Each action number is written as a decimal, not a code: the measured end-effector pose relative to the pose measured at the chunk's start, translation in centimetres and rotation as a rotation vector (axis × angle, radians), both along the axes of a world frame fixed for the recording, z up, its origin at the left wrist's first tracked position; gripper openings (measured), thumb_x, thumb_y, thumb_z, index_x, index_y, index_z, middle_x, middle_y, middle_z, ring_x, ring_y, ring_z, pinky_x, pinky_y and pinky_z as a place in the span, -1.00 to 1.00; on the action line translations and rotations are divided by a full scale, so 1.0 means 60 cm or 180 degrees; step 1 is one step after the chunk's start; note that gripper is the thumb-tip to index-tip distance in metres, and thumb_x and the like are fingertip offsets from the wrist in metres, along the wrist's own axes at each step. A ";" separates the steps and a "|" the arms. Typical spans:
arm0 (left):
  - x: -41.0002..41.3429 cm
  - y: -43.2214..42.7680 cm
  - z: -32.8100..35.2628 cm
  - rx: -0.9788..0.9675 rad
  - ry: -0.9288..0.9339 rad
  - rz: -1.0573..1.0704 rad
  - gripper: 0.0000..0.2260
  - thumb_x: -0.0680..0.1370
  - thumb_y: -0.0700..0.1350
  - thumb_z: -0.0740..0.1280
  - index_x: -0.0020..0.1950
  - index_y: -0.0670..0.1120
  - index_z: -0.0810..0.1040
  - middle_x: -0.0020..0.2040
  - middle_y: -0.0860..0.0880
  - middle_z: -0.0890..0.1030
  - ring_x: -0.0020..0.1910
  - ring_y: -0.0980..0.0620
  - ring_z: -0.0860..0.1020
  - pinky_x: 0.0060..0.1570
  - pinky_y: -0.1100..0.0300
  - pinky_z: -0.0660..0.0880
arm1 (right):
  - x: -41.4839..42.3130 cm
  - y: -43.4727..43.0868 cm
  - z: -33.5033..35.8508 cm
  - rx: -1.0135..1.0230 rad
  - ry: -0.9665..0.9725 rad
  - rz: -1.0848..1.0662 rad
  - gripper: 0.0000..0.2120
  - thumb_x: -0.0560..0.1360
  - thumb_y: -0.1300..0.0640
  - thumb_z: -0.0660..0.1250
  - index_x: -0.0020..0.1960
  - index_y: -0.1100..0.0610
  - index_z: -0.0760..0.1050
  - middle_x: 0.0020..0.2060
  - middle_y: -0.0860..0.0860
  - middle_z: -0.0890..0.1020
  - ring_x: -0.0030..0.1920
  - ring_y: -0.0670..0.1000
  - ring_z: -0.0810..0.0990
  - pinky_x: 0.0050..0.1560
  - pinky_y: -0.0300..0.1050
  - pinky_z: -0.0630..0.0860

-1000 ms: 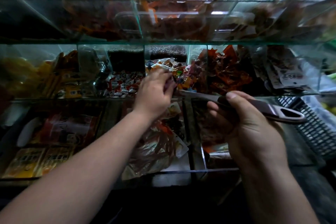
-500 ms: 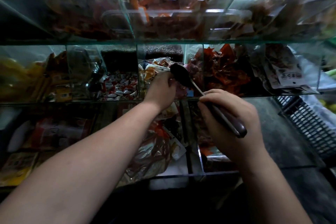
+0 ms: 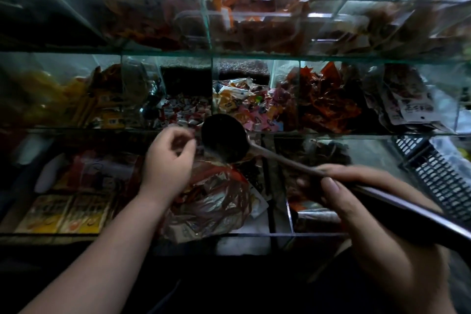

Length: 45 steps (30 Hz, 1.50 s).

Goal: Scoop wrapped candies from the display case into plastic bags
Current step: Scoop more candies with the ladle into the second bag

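Observation:
My right hand (image 3: pixel 356 201) grips the long dark handle of a ladle (image 3: pixel 280 158). Its round dark bowl (image 3: pixel 224 137) hovers at the front edge of the middle shelf, just below a compartment of colourful wrapped candies (image 3: pixel 249 107). What lies in the bowl is too dark to tell. My left hand (image 3: pixel 168 160) is left of the bowl, fingers curled and pinched at the top edge of a crinkled clear plastic bag (image 3: pixel 211 201) with reddish wrapped pieces inside. The bag hangs in front of the lower shelf.
The glass display case (image 3: pixel 229 55) has three tiers split by glass dividers. Red-and-white candies (image 3: pixel 183 112) fill the bin left of the colourful ones, orange-red packets (image 3: pixel 326 99) the bin to the right. Yellow packs (image 3: pixel 63 214) lie lower left. A black plastic basket (image 3: pixel 433 173) stands at right.
My left hand has drawn back out of the candy compartment and down to the bag's top. The ladle has swung round, its bowl dropping from the compartment to beside my left hand.

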State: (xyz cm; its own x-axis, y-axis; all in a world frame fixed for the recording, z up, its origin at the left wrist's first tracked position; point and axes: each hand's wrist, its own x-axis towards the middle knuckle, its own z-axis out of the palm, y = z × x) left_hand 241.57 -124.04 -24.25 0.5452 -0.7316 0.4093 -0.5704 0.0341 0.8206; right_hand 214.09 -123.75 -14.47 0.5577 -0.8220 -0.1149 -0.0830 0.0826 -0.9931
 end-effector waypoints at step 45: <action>0.016 0.134 -0.132 0.0998 0.0383 0.0715 -0.73 0.69 -0.08 0.21 0.32 -0.03 0.62 0.00 0.32 0.61 0.03 0.45 0.54 -0.08 0.58 0.39 | 0.222 -0.025 -0.288 0.1391 -0.0302 -0.1694 -0.84 0.44 0.00 0.48 -0.12 0.09 0.70 -0.18 0.10 0.76 -0.09 0.17 0.77 0.00 0.12 0.70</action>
State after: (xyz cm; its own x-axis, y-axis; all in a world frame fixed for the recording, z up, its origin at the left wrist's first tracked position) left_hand 242.55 -115.98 -32.17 0.7361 -0.6680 0.1089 -0.4345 -0.3430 0.8328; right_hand 227.44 -125.27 -31.77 0.1155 -0.8759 -0.4684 0.1652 0.4819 -0.8605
